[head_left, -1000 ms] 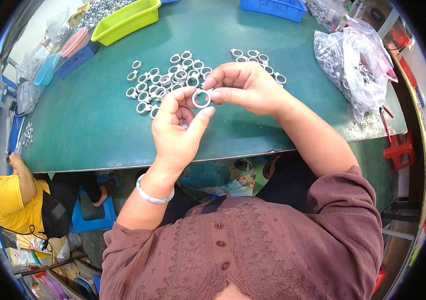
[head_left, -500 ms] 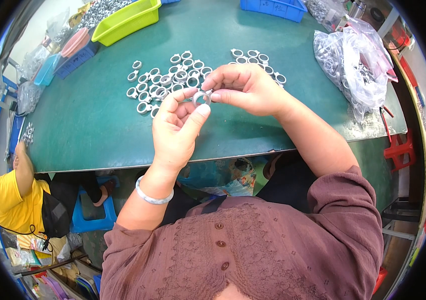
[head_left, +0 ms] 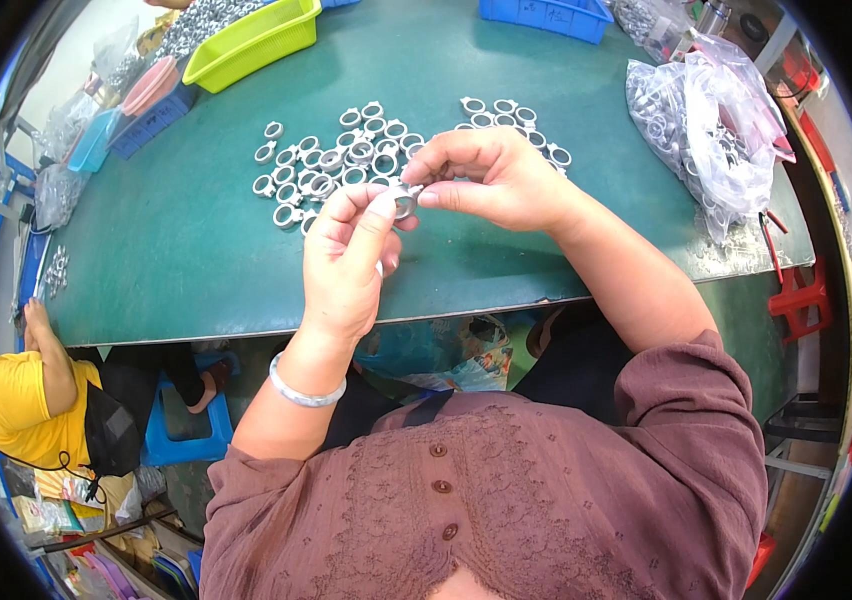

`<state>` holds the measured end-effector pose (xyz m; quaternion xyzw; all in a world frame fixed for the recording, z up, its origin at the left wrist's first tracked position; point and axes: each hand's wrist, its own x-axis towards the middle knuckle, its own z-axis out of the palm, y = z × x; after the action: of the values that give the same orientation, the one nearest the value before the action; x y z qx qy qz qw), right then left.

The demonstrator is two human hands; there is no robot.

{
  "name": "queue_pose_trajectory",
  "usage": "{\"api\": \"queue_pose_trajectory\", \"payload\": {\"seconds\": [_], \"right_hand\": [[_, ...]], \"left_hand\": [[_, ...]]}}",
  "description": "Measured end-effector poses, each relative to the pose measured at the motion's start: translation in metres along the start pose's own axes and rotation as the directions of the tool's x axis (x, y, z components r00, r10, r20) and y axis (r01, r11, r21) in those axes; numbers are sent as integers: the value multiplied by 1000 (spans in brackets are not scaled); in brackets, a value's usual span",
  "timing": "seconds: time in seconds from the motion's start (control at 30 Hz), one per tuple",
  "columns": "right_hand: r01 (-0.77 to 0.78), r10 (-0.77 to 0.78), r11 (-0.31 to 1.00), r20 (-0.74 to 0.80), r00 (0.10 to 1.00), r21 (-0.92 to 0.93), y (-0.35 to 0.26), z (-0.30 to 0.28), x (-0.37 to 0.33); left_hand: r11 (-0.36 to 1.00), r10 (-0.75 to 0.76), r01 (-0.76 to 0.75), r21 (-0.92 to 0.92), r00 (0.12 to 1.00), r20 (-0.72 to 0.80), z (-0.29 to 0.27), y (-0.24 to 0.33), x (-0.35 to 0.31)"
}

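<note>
Head view, only view. The left hand [head_left: 341,260] has its fingers clamped on one metal ring [head_left: 406,206], the thumb laid over the near-left side and the index behind. The right hand [head_left: 511,185] has thumb and index tips close together at the ring's upper right; whether they pinch its lug or something smaller cannot be told.

Change over the last second: the ring faced the camera with its opening round and plain; it then turned, and is now tilted, its inner wall showing and the opening narrowed. The left thumb has moved from the ring's near edge up along its left side. The right hand has hardly shifted. Bearing on the handling: the left grip has been reset and the ring reoriented, with both hands kept at it; the ring is above the bench [head_left: 216,275], not set down.

Surroundings: just beyond and left of the fingers, the left group [head_left: 331,160] of loose rings; beyond and right, the right group [head_left: 508,119], partly behind the right hand. Both look unchanged. Well right of the fingers, a clear bag [head_left: 701,140] of metal parts; far beyond to the left, a green basket [head_left: 251,50].
</note>
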<state>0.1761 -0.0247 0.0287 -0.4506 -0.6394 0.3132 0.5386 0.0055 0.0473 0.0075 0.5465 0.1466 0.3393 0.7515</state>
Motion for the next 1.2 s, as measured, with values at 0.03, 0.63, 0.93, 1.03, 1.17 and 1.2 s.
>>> {"api": "queue_pose_trajectory", "payload": {"seconds": [0.03,0.63,0.93,1.03,1.17,1.2], "right_hand": [[-17,17,1000,20,1000,10,0,-1,-1],[-7,1,992,51,999,126,0,0,0],[118,-118,993,18,993,-3,0,1,-1],[207,-209,963,4,978,-172,-6,3,0],[280,-297,905,-2,955,-320,-10,6,1],[280,-296,905,-2,955,-320,-10,7,1]], "left_hand": [[997,40,-41,65,999,7,0,-1,0],[798,414,-410,442,905,92,-2,-3,-2],[812,378,-381,442,920,100,-5,-7,0],[824,360,-374,425,926,117,-7,-10,0],[835,332,-346,428,937,109,-7,-11,0],[833,331,-347,430,937,114,-7,-11,0]]}}
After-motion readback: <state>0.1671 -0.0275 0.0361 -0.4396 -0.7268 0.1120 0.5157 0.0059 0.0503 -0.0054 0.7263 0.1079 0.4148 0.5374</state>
